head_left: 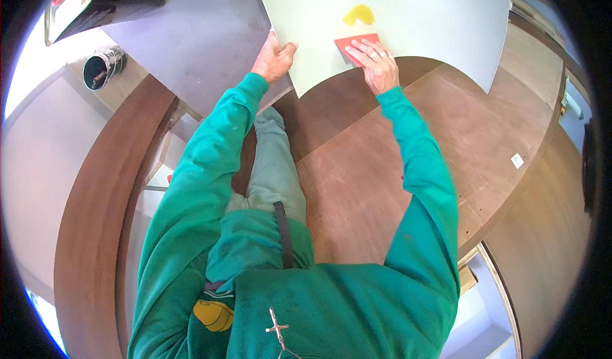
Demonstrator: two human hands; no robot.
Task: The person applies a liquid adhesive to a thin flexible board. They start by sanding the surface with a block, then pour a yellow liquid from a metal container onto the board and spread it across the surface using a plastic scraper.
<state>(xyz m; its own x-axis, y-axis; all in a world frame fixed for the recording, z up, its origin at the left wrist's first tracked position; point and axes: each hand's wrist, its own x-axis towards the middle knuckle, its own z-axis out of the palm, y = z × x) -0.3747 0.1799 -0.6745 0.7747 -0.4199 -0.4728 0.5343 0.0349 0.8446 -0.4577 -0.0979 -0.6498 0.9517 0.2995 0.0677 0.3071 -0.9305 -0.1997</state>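
Observation:
A pale sheet panel (440,21) with a concave curved lower edge fills the top of the view. A yellow puddle of thick liquid (359,15) sits on its face. My right hand (380,72) holds a flat red spreader (347,45), its fingers laid over the piece and pressing it against the sheet just below the puddle. At the sheet's left edge, my left hand (274,59) is closed around the margin, the thumb on the front face and the other fingers mostly hidden behind.
A large dark metal can (131,2) stands at the upper left, beside a grey surface (185,46). Below it is a small open tin (104,69). A curved brown panel (95,212) runs down the left. Brown boards (395,168) lie to the right, bearing a small white label (517,161).

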